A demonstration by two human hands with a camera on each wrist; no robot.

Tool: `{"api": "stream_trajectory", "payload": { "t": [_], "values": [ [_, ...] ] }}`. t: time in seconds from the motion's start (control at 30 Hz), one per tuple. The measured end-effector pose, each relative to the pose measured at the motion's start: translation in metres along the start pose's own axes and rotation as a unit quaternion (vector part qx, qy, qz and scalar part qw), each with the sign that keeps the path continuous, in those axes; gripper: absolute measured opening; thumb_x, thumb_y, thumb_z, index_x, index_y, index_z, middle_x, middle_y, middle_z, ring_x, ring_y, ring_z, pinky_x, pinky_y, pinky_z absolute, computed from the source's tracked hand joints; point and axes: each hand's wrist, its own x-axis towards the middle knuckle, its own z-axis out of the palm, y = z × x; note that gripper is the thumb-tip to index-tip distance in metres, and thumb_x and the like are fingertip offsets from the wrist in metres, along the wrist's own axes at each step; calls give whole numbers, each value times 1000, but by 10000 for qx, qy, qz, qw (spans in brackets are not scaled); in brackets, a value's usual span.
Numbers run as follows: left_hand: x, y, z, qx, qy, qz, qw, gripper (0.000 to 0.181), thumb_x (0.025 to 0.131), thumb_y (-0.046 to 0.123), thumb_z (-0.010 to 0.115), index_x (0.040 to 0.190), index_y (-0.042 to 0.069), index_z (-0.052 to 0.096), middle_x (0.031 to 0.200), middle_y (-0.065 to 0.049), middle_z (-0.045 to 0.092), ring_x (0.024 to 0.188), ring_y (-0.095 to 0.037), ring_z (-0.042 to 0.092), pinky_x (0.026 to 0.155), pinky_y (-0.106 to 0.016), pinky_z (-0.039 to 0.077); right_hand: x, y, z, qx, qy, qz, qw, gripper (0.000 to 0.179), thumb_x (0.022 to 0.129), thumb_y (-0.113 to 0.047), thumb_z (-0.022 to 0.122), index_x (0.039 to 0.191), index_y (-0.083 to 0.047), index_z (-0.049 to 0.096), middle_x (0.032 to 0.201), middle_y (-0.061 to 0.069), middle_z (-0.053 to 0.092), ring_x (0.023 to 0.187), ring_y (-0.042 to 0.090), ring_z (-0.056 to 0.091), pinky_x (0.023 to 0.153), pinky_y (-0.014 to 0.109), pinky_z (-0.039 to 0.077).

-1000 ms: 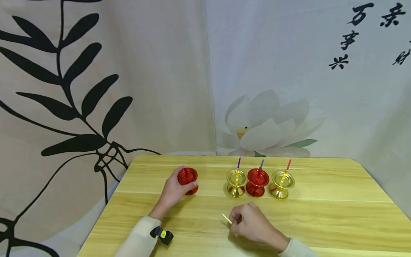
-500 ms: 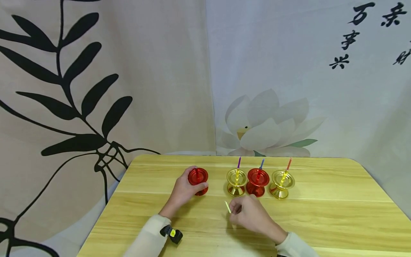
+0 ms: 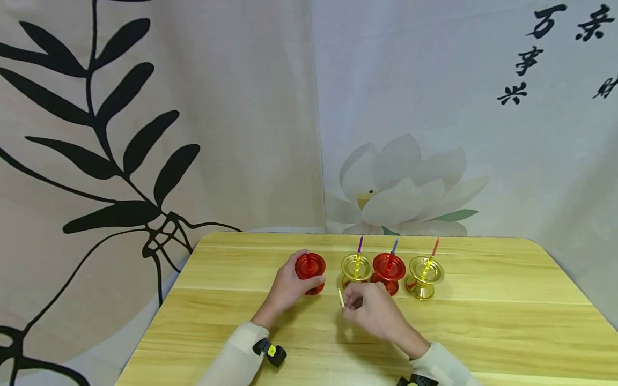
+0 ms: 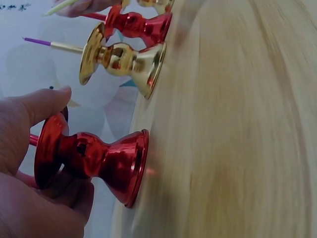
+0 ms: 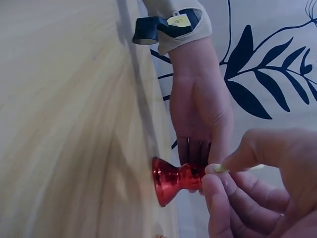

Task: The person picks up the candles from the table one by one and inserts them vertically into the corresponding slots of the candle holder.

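Observation:
My left hand [image 3: 288,287] grips a red metallic candle holder [image 4: 94,153] around its upper dish, the base close over the table. A red spike [image 4: 33,140] sticks up from that dish. My right hand [image 3: 374,308] pinches a thin pale-yellow candle [image 3: 340,298] between thumb and fingers, to the right of this holder. Behind the right hand stand a gold holder [image 3: 348,266] with a purple candle [image 3: 360,244], a red holder [image 3: 395,269] with a blue candle [image 3: 394,246], and a gold holder [image 3: 419,289] with a red candle [image 3: 435,246].
The three holders stand in a row near the back of the wooden table [image 3: 507,300]. A pale backdrop curtain [image 3: 260,134] with leaf and lotus prints hangs behind it. Each wrist carries a small black camera, the left one [image 3: 270,351] beside the cream sleeve.
My left hand has moved right with the red candle holder, nearer the row. My right hand has moved forward and slightly left with the candle, which now points more upright.

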Motion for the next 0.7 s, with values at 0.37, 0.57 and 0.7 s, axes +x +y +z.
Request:
{"api": "stream_trajectory", "payload": {
  "t": [0.37,0.57,0.7],
  "values": [
    [3,1,6,-146,-86,-36,9999,81,88,20,94,155,1,54,138,-23,69,127,-39,67,106,-56,58,20,-9,-1,9,582,115,9982,14,84,-4,79,82,-16,73,76,-13,70,71,3,66,65,25,56],
    [3,4,9,-178,-169,-10,9997,81,89,21,93,156,-1,53,136,-23,70,126,-39,68,105,-55,58,31,-14,-1,17,840,97,9964,15,88,-4,78,82,-17,73,77,-13,71,73,5,67,68,26,56],
    [3,6,11,-209,-233,30,9995,82,89,22,92,156,-2,51,137,-23,69,126,-38,68,105,-55,58,40,-15,2,-10,1031,-30,9947,14,89,-4,80,83,-16,74,79,-11,72,73,6,68,69,27,58]
  ]
}}
